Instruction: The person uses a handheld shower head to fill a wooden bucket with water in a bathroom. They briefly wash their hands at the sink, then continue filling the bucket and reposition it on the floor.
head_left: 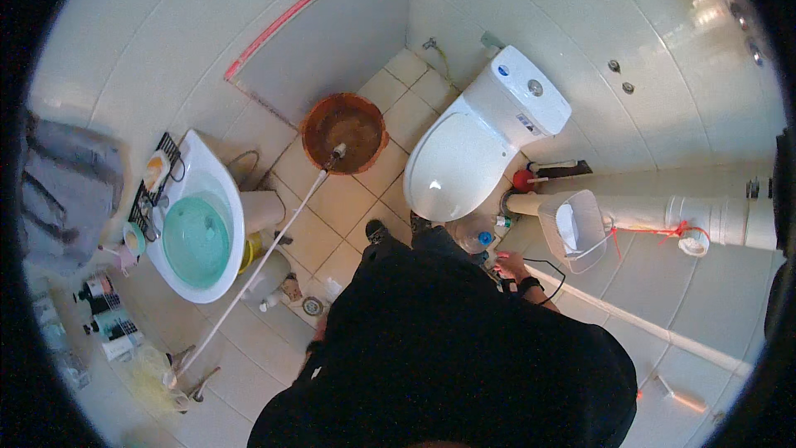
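Note:
My right hand [511,266] is low at my right side, with a dark band on the wrist. A thin black cord [555,264] loops beside it. Some small object shows at the fingers, but I cannot tell whether they grip it. Close to that hand, a clear plastic bottle [467,233] with a blue cap stands on the floor by the toilet. Only a sliver of my left hand [321,327] shows past my dark clothing, and its fingers are hidden. A round floor drain [313,306] lies close to it.
Ahead are a white toilet [457,158] with its lid down and a brown tub [345,130]. A white hose [267,255] stretches from the left wall to the tub. At left is a washbasin [239,224] holding a turquoise basin [196,242]. A wastebasket [575,230] hangs by the right pipe.

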A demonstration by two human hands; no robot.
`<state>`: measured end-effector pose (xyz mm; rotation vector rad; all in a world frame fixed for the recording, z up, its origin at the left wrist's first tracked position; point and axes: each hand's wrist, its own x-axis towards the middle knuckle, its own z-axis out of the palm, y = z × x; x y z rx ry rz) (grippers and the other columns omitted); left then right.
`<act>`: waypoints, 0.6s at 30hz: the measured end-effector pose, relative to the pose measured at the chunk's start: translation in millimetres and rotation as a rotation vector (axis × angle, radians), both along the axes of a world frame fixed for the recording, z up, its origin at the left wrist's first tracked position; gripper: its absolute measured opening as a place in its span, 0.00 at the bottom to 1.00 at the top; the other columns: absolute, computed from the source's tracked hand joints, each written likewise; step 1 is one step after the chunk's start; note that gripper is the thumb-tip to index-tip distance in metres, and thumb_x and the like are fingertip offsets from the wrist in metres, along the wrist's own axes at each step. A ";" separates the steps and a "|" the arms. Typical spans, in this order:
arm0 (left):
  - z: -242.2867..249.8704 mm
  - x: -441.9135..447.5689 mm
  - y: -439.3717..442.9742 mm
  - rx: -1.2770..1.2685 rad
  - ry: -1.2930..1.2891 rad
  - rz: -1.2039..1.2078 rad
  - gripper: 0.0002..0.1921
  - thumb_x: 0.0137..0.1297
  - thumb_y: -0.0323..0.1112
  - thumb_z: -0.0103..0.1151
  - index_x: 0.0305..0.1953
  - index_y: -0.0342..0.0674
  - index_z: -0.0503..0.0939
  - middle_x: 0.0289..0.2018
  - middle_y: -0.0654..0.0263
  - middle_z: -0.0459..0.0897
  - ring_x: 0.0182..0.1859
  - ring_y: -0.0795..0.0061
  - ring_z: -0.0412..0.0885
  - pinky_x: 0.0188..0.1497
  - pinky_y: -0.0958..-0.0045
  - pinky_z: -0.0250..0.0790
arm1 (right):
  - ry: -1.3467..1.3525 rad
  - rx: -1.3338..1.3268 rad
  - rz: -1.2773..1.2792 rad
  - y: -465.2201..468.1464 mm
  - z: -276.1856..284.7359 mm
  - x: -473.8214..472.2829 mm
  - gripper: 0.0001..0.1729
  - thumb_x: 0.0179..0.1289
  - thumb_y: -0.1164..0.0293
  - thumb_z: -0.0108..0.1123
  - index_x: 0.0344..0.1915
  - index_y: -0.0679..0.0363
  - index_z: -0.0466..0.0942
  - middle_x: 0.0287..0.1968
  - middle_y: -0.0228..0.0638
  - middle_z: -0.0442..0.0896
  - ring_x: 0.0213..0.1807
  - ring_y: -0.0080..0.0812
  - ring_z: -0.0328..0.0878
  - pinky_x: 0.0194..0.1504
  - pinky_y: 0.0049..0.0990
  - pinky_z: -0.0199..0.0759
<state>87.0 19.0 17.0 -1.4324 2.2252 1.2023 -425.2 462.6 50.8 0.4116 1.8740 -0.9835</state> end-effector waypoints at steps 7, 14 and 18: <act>-4.8 1.6 -23.3 0.021 -0.022 -0.014 0.28 0.60 0.45 0.67 0.57 0.33 0.78 0.53 0.40 0.80 0.58 0.39 0.75 0.60 0.44 0.65 | 0.008 -0.046 0.067 23.8 -82.2 -21.1 0.09 0.65 0.64 0.64 0.40 0.56 0.84 0.34 0.39 0.88 0.30 0.36 0.85 0.31 0.37 0.78; 9.4 -32.4 -63.7 -0.049 0.036 -0.003 0.27 0.62 0.45 0.65 0.57 0.34 0.78 0.52 0.42 0.82 0.57 0.42 0.77 0.59 0.47 0.67 | 0.482 0.061 0.533 -13.2 -83.2 -55.1 0.10 0.57 0.57 0.67 0.32 0.49 0.86 0.28 0.36 0.87 0.31 0.42 0.86 0.34 0.40 0.79; 8.1 -40.6 -68.9 -0.050 0.049 -0.020 0.26 0.63 0.45 0.64 0.57 0.34 0.79 0.52 0.43 0.83 0.56 0.43 0.79 0.59 0.48 0.68 | 0.683 0.281 1.046 -45.9 -38.7 -62.4 0.08 0.53 0.62 0.69 0.30 0.52 0.86 0.25 0.34 0.86 0.27 0.39 0.85 0.30 0.36 0.78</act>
